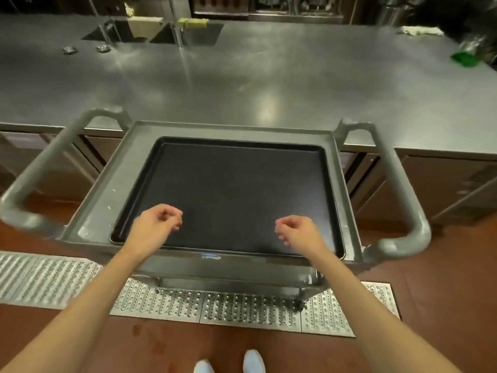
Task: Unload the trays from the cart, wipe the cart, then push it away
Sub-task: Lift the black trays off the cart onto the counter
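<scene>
steel counter (269, 76) | cart (107, 211) holds black tray (231, 195) | hands: left (154, 224), right (298, 232) loosely curled, holding nothing

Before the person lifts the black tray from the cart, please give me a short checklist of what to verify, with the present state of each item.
1. Tray lies flat on the cart top: ok.
2. Tray carries nothing: ok.
3. Left hand holds nothing, fingers loosely curled above the tray: ok.
4. Right hand holds nothing, fingers loosely curled above the tray: ok.
5. Counter behind the cart has bare space for the tray: ok.
6. More trays stacked under this one or on a lower shelf: cannot tell.
</scene>
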